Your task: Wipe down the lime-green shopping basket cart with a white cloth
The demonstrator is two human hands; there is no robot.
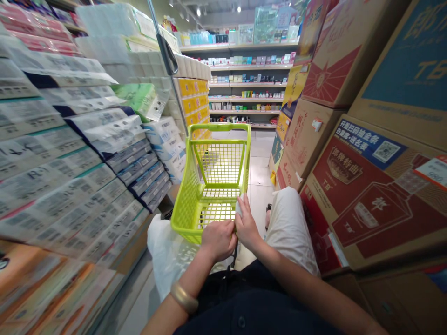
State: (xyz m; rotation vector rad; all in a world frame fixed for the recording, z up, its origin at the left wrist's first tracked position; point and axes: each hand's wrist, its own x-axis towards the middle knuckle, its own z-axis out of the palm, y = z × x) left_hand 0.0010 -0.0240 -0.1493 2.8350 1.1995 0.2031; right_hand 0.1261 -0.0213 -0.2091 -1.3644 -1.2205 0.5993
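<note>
A lime-green plastic shopping basket (178, 204) with mesh sides stands in front of me, its raised handle (219, 126) at the far end. Close to its near right corner, my left hand (218, 239) is closed, with a gold bangle (184, 297) on its wrist. Right beside it, my right hand (247, 225) has its fingers pressed together and pointing up along a small pale item (239, 204), whose kind I cannot make out. The two hands meet at the fingertips. What the left fingers hold is hidden. Inside the basket, only the bare mesh shows.
Stacked paper-goods packs (70, 177) line the left side, with a metal pole (178, 93) beside them. Printed cardboard cartons (370, 186) rise on the right. Shelves of small products (249, 84) stand beyond the tiled aisle (260, 160). My pale-trousered legs (291, 228) flank the basket.
</note>
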